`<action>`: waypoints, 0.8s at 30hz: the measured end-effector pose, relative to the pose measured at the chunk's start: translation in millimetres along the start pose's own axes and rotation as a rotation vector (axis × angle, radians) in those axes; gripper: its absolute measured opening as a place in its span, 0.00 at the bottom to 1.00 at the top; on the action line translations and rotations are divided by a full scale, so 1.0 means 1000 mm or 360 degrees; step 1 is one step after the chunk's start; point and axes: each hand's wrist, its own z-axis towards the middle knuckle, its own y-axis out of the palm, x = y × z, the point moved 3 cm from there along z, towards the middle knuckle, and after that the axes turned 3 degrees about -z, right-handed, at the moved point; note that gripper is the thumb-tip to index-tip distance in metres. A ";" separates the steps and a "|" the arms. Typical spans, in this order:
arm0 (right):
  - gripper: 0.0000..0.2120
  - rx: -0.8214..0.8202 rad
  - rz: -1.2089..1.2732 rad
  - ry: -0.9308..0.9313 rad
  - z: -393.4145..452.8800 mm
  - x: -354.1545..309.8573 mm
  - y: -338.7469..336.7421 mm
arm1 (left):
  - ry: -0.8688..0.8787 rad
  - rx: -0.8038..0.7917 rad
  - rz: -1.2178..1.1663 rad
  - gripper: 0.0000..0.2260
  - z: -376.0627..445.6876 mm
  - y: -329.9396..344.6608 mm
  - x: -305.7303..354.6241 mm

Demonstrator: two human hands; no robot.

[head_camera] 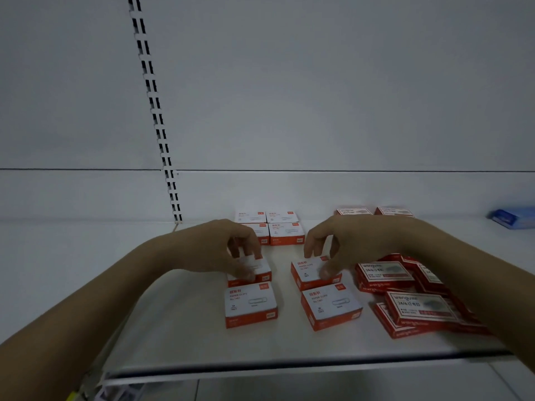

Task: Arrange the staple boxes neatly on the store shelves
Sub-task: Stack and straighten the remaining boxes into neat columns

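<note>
- you look partway through: four small white-topped orange cardboard paper-clip boxes [270, 227] already sit in a tight two-by-two block at the back centre of the white metal shelf [179, 328].
- four more of the same boxes are spread in the middle of the frame, in two loose columns with gaps between them and slightly askew.
- your left hand [231, 244] pinches the upper-left loose box [252, 270] from above, fingers curled round its sides.
- your right hand [327, 241] grips the upper-right loose box [314, 273] the same way, thumb on its near face.
- the two front boxes [250, 303] lie untouched nearer the shelf edge.
- at right, the flat red-and-white staple boxes [417, 306] lie in a jumbled, overlapping heap; i judge that is most of the work left.
- two more red boxes [373, 211] stand against the back wall, upper right.
</note>
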 end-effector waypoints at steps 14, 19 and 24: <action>0.17 0.0443 -0.0213 -0.0012 0.024 -0.007 0.012 | 0.0132 0.0422 0.0292 0.13 0.006 0.008 -0.005; 0.15 0.0595 -0.0223 -0.0053 0.034 -0.013 0.019 | 0.0175 0.0535 0.0335 0.13 0.007 0.012 -0.005; 0.14 0.0613 -0.0210 -0.0034 0.037 -0.012 0.019 | 0.0135 0.0618 0.0333 0.13 0.006 0.013 -0.001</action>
